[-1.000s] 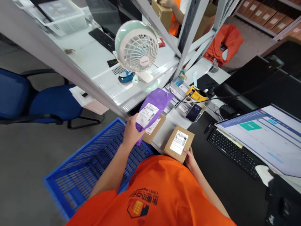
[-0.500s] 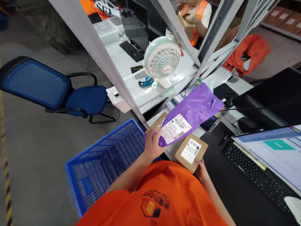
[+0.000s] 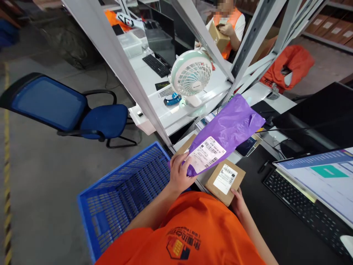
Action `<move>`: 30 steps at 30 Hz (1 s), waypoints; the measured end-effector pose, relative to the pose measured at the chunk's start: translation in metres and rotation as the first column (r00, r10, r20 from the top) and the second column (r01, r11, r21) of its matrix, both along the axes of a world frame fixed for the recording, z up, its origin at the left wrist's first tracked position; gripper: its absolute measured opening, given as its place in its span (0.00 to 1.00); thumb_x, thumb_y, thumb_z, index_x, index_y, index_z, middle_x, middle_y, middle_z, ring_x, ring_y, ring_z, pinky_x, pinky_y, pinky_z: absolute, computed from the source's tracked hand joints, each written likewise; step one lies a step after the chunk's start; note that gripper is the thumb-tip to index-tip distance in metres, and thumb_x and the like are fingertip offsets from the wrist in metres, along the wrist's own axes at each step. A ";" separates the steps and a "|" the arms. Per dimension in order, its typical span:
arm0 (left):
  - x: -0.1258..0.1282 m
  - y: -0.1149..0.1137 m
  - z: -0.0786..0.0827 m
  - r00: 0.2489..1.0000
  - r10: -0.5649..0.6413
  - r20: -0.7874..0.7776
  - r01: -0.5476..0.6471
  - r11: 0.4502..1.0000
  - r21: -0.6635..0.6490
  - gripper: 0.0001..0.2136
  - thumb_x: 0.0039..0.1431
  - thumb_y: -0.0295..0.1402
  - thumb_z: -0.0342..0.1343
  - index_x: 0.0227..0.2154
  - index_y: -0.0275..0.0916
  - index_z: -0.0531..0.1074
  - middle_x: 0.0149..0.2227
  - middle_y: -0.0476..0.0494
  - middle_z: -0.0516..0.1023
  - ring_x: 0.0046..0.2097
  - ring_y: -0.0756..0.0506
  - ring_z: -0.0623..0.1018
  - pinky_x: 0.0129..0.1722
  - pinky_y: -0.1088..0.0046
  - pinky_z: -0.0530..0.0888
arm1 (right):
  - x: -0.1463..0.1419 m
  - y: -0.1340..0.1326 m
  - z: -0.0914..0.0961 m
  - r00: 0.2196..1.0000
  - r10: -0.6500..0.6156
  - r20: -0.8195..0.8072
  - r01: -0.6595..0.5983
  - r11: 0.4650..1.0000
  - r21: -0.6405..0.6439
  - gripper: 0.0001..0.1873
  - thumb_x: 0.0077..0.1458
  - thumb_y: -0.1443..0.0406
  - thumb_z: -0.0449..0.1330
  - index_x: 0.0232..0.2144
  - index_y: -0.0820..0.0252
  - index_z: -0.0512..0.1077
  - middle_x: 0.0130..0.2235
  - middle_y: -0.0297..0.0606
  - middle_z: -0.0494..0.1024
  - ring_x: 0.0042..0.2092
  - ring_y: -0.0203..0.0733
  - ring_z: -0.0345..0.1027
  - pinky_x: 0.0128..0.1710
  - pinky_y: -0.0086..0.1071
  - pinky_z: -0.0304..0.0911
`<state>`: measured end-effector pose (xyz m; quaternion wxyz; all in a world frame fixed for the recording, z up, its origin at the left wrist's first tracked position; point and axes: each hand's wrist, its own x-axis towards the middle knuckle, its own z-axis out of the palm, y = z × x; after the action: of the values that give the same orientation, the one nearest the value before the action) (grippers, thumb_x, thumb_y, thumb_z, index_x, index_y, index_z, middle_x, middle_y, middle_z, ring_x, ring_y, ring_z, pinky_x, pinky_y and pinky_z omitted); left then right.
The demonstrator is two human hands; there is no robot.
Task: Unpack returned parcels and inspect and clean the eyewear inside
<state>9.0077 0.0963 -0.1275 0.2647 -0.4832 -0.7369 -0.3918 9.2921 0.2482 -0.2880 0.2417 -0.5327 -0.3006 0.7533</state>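
My left hand (image 3: 179, 171) grips the near end of a purple mailing bag (image 3: 231, 123), thumb and fingers closed over its lower corner. A white shipping label (image 3: 207, 154) with barcodes faces up on the bag. With my right hand (image 3: 237, 200) I hold the lower right edge of a small brown cardboard box (image 3: 237, 175), which also bears a white label (image 3: 225, 179). The box is close in front of my body, just below the bag. Partly hidden behind the bag lies another cardboard box (image 3: 186, 144) on the table.
A blue plastic crate (image 3: 85, 195) stands to my left, with a blue office chair (image 3: 104, 119) beyond. A fan (image 3: 192, 73) sits on the white desk behind metal posts. Keyboard (image 3: 298, 206) and monitor (image 3: 325, 171) are at right. A co-worker (image 3: 234, 22) holds a box across the desk.
The view has shifted slightly, so most things appear a little lower. Both hands keep their hold on the purple bag and the cardboard box.
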 end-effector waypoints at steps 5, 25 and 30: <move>0.003 0.000 0.002 1.000 -0.005 0.006 0.005 1.000 -0.010 0.34 0.50 0.32 0.68 0.59 0.41 0.61 0.51 0.32 0.72 0.51 0.37 0.75 0.52 0.56 0.72 | -0.001 0.000 0.002 1.000 -0.002 0.000 0.002 1.000 -0.006 0.37 0.35 0.58 0.74 0.50 0.49 0.70 0.44 0.36 0.81 0.47 0.55 0.75 0.54 0.54 0.66; 0.064 0.006 -0.079 0.873 -0.039 0.487 0.334 0.775 -0.537 0.25 0.50 0.33 0.64 0.54 0.40 0.71 0.58 0.34 0.68 0.57 0.36 0.70 0.57 0.57 0.69 | 0.068 -0.013 0.007 0.985 -0.041 0.170 0.033 0.998 0.049 0.35 0.33 0.56 0.72 0.48 0.50 0.70 0.43 0.35 0.79 0.44 0.54 0.74 0.48 0.52 0.69; 0.071 0.009 -0.101 0.872 -0.017 0.489 0.367 0.681 -0.633 0.29 0.51 0.35 0.65 0.57 0.39 0.69 0.59 0.32 0.67 0.57 0.35 0.70 0.56 0.57 0.69 | 0.071 -0.021 0.016 0.979 -0.045 0.197 0.029 0.996 0.085 0.35 0.36 0.55 0.71 0.50 0.48 0.70 0.46 0.35 0.79 0.44 0.51 0.72 0.45 0.47 0.69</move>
<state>9.0790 0.1058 -0.2285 -0.1612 -0.5210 -0.8131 -0.2037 9.3630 0.2269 -0.2719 0.2459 -0.6007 -0.3437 0.6787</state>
